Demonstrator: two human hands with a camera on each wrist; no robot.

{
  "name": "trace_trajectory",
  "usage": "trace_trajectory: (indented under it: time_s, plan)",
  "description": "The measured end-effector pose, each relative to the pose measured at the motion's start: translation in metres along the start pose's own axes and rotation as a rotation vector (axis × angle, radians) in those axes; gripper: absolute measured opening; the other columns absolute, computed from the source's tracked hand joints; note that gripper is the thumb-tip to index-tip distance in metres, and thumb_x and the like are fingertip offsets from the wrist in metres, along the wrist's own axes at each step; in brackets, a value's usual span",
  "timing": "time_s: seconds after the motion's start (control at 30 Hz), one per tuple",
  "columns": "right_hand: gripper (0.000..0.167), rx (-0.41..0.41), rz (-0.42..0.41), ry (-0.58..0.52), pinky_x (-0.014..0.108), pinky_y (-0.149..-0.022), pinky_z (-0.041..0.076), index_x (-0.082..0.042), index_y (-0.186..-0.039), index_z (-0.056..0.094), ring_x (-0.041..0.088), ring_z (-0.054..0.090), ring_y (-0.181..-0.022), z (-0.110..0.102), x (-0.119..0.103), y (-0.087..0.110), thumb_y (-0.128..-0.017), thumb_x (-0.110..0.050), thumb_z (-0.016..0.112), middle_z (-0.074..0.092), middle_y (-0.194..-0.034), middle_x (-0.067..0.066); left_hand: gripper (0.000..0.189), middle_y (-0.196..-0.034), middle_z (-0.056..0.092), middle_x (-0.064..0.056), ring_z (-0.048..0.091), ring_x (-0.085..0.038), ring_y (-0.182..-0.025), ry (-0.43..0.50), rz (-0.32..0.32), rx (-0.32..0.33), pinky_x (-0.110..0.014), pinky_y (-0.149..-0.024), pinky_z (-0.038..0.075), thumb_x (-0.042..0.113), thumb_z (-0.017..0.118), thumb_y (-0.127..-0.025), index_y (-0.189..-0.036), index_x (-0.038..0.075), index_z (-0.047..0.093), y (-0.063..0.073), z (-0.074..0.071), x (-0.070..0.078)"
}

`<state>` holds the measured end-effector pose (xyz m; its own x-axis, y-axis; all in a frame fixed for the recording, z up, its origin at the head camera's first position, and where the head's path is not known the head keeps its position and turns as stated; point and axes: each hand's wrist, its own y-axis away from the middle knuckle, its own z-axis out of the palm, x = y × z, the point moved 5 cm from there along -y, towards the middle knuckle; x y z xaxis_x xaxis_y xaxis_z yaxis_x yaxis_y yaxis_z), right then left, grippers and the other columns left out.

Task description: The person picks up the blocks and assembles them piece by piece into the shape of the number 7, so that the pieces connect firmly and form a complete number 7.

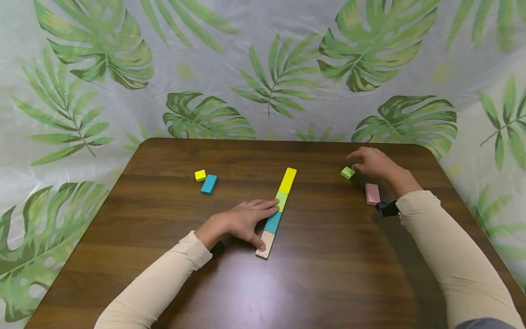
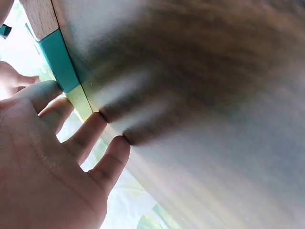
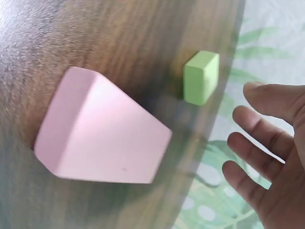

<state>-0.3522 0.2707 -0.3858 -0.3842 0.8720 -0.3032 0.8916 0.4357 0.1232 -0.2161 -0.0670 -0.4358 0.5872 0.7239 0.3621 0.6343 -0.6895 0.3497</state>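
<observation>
A person's left hand spans a straight row of four blocks on a dark wood-grain table, the line running end to end from 7 o'clock toward 1 o'clock: bare-wood block, teal block, light-green block, yellow block. The thumb rests on the bare-wood block and fingertips meet the light-green block, a bridge that appears meant to steady the row and keep its joints in line. The hand lies relaxed, fingers spread, grasping nothing.

At 2 o'clock from the row, the right hand hovers just beside a small lime block, fingers parted and gripping nothing; the right-wrist view shows a gap. A pink block lies at 4 o'clock from the small lime block, seemingly placed within that arm's easy reach. Out at 10 o'clock from the row, a small yellow block and a blue block sit together, probably kept aside to leave the row room; whether they touch is hard to tell.

The left forearm enters from 7 o'clock, palm down; the right stretches in from 5 o'clock, its fingers pointing toward 9.
</observation>
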Motion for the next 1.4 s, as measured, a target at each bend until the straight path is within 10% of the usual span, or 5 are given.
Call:
trace_trajectory:
  time_s: [1.4]
  plan:
    - [0.024, 0.058, 0.03, -0.064, 0.05, -0.082, 0.047, -0.002, -0.114, 0.071, 0.039, 0.06, -0.104, 0.027, 0.007, -0.008, -0.093, -0.007, 0.062, 0.064, -0.125, 0.029, 0.102, -0.169, 0.008, 0.009, 0.015, -0.024, -0.156, 0.009, 0.006, -0.002, -0.054, -0.123, 0.018, 0.051, 0.077, -0.08, -0.16, 0.024, 0.02, 0.002, -0.003, 0.002]
